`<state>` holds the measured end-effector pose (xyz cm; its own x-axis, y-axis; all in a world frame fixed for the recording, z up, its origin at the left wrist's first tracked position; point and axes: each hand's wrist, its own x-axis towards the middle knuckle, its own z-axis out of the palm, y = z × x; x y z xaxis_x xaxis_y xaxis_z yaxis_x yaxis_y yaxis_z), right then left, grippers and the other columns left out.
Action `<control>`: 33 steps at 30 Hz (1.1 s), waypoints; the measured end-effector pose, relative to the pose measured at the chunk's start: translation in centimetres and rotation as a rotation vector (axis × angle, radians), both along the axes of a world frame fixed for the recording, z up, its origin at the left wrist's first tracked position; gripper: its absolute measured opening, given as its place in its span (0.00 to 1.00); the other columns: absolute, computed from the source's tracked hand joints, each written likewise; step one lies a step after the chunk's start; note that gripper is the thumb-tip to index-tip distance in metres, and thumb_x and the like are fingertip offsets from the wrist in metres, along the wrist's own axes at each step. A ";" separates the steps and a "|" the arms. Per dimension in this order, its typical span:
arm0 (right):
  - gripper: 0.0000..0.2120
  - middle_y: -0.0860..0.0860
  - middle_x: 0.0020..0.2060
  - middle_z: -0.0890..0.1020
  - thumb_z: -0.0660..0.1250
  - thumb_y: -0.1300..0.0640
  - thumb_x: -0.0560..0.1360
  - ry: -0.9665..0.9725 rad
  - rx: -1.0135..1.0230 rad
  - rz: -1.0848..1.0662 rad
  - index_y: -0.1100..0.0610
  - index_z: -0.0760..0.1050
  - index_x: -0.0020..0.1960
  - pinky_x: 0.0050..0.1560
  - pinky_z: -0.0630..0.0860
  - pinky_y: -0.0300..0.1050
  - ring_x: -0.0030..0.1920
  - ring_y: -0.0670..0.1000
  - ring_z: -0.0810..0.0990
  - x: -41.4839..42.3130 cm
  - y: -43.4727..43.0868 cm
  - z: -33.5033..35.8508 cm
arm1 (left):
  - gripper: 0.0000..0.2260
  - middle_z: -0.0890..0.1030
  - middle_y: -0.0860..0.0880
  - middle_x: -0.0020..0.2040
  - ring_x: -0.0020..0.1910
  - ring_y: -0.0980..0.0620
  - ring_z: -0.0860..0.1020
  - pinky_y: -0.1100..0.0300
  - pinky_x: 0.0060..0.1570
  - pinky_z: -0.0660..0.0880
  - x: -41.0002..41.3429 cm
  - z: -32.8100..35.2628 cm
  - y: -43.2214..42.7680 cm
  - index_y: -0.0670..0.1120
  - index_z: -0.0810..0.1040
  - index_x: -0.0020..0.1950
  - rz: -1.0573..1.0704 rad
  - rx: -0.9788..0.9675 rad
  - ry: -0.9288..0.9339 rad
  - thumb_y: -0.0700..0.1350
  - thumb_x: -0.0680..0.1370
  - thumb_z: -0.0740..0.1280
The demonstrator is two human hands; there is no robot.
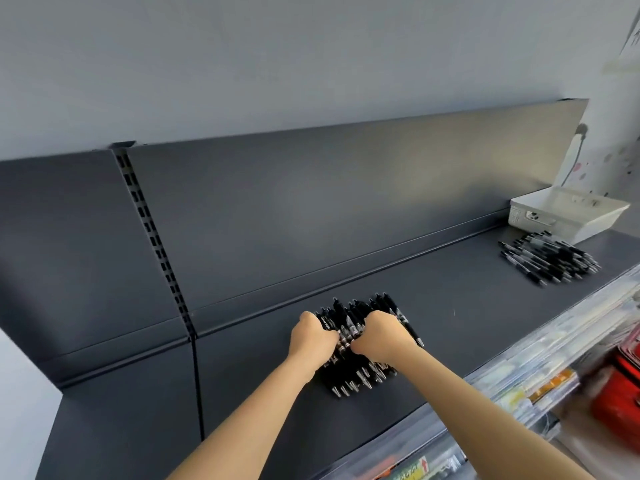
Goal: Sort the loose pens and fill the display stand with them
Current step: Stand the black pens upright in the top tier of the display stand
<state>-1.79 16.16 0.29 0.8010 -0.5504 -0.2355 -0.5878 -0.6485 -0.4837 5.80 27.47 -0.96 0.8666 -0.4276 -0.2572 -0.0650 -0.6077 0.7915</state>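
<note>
Hands meet at the middle of our head view, both bare forearms stretching forward from the bottom edge. Our left hand has its fingers curled over the left side of a bundle of black pens, knuckles up. Our right hand does the same on the right side, so each grip is closed round the bundle. The thumbs sit close together near its middle. The bundle rests on the shelf, its silvery tips pointing towards us and its clip ends fanning out beyond the knuckles. One pen sticks out at a slant by the right hand.

Well apart to the right lies a second heap of pens, loosely crossed. Just behind it stands a white open box. Nothing stands between the two lots of pens.

The shelf is smooth, matt, dark grey metal, with a plain back panel rising behind it and a slotted upright running down on the left. Below the front edge we see blurred clear-wrapped packets and a red object that we cannot make out.
</note>
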 end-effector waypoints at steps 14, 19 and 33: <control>0.22 0.49 0.23 0.59 0.70 0.64 0.66 -0.146 0.278 -0.059 0.55 0.57 0.28 0.22 0.53 0.36 0.23 0.48 0.56 -0.1 -1.6 -0.6 | 0.07 0.80 0.39 0.52 0.49 0.44 0.81 0.58 0.37 0.81 1.0 -1.4 -2.3 0.39 0.72 0.45 0.056 -0.210 0.253 0.37 0.74 0.70; 0.18 0.51 0.25 0.59 0.71 0.65 0.69 -0.169 0.515 -0.098 0.56 0.63 0.30 0.21 0.54 0.37 0.21 0.48 0.55 -0.5 -2.5 -0.2 | 0.08 0.74 0.43 0.47 0.45 0.47 0.77 0.57 0.38 0.80 1.2 -1.3 -2.2 0.44 0.67 0.42 0.057 -0.217 0.250 0.38 0.77 0.66; 0.10 0.49 0.25 0.68 0.70 0.65 0.72 -0.229 0.912 0.024 0.57 0.73 0.35 0.21 0.58 0.35 0.25 0.45 0.64 2.0 -4.9 1.4 | 0.06 0.83 0.40 0.50 0.45 0.44 0.84 0.52 0.43 0.82 0.4 1.6 -0.7 0.39 0.76 0.51 0.235 -0.454 0.247 0.34 0.75 0.69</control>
